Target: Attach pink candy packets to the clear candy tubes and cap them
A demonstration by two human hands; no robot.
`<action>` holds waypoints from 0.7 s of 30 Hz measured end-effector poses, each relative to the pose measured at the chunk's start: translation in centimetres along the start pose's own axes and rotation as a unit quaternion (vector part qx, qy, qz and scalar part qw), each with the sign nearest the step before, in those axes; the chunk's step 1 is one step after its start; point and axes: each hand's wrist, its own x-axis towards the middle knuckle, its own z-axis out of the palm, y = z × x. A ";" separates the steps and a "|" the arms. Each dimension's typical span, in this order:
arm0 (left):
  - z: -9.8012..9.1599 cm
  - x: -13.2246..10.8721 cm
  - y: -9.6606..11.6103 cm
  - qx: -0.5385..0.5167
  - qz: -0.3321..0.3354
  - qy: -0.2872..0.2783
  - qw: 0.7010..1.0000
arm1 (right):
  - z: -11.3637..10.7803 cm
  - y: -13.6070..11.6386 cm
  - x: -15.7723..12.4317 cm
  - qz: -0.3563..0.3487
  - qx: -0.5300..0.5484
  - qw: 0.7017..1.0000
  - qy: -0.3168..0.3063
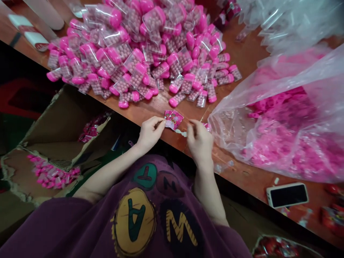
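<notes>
My left hand (pixel 150 132) pinches a small pink printed sticker sheet (pixel 173 119) at the near edge of the brown table (pixel 249 57). My right hand (pixel 199 141) is beside it, its fingers curled and pinched close to the sheet's right side; what it holds is too small to make out. Just beyond my hands lies a big heap of clear candy tubes with pink caps (pixel 145 50), filled with pink balls.
A large clear plastic bag of pink caps (pixel 290 136) lies at the right. A white phone (pixel 287 194) rests on the table near the right edge. Open cardboard boxes (pixel 53 143) holding more pink tubes stand below at the left. More crumpled clear plastic (pixel 292 21) sits at the far right.
</notes>
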 end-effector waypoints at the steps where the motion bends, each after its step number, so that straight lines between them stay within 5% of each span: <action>1: 0.4 0.3 -0.1 0.041 0.044 -0.004 0.998 | 1.0 -0.8 1.0 -0.009 -0.008 1.000 -0.018; 7: 2.1 0.8 -1.0 0.281 0.123 -0.061 0.950 | 4.9 -0.6 4.7 0.052 0.078 0.992 -0.080; 14: 2.0 0.4 -1.7 0.308 0.146 -0.076 0.937 | 5.6 0.2 4.6 0.096 0.247 0.962 -0.065; 21: 2.4 0.1 -2.0 0.317 0.137 -0.072 0.936 | 5.7 0.7 4.1 0.054 0.262 0.963 -0.029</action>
